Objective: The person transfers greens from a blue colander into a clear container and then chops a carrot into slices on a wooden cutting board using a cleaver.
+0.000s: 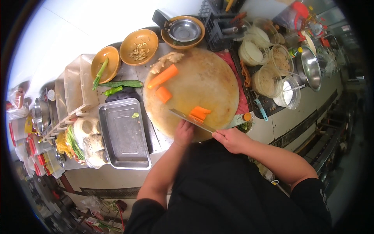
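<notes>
My right hand (230, 139) grips the handle end of a cleaver (191, 120), whose blade slants up and to the left across the near part of a round chopping block (210, 82). Against the blade's near side is my left hand (184, 133), fingers bent down; whatever lies under them is hidden. Just beyond the blade lie cut carrot slices (199, 113), some leaning on one another. Farther left on the block rest a short carrot chunk (163, 94), a longer peeled carrot piece (163, 76) and a knob of ginger (166, 62).
A metal tray (125, 163) stands left of the block, with a cucumber (121, 84) and green pepper (113, 91) behind it. Brown bowls (139, 38) line the back. Plastic tubs (266, 80), a blue-handled peeler (261, 108) and a knife rack (214, 32) are to the right.
</notes>
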The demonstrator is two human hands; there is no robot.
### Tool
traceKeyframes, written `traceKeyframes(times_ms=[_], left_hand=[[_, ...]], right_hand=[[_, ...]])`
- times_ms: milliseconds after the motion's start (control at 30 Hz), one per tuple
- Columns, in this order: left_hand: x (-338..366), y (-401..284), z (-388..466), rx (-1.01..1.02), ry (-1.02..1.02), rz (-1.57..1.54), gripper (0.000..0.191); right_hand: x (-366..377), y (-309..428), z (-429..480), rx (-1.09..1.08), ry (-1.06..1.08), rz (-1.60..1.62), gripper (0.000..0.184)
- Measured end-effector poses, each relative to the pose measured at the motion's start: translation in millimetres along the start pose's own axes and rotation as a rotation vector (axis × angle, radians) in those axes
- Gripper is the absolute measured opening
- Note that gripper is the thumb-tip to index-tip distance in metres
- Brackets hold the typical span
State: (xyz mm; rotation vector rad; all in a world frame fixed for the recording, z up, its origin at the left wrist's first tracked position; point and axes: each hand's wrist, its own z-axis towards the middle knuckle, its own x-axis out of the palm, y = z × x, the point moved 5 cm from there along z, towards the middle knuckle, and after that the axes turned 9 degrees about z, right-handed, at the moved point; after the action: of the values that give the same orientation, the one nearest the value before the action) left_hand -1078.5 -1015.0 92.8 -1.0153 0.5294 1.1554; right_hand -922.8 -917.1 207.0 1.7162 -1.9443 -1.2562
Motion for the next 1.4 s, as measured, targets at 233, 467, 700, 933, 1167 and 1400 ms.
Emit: traceKeyframes(times_ms=[233,467,700,933,1167,1400], left_hand=[[-4.4,-0.2,2.1,-0.008,-0.002,0.001,0.027],[0.7,2.4,-3.5,-0.030,0.028,0.014,0.029],[-0.9,2.5,-4.4,-0.037,0.010,0.001,0.031],[-4.5,2.0,-2.6,-0.033,0.016,-0.027,0.029],[0.7,2.0,-2.1,-0.041,-0.028,-0.026,0.026],[-1.2,4.5,-5.6,-0.040,-0.007,0.005,0.026]], right_hand=[[16.6,-6.4,36.5,0.000,-0.001,-0.041,0.043],[10.9,1.7,23.9,-0.053,-0.009,0.041,0.052],[4.6,5.4,2.5,0.034,0.002,-0.004,0.052],[15.3,5.9,20.2,0.005,-0.019,-0.018,0.054],[19.5,-3.8,41.1,0.034,0.036,0.073,0.045],[5.3,12.3,8.4,0.035,0.040,0.009,0.046]])
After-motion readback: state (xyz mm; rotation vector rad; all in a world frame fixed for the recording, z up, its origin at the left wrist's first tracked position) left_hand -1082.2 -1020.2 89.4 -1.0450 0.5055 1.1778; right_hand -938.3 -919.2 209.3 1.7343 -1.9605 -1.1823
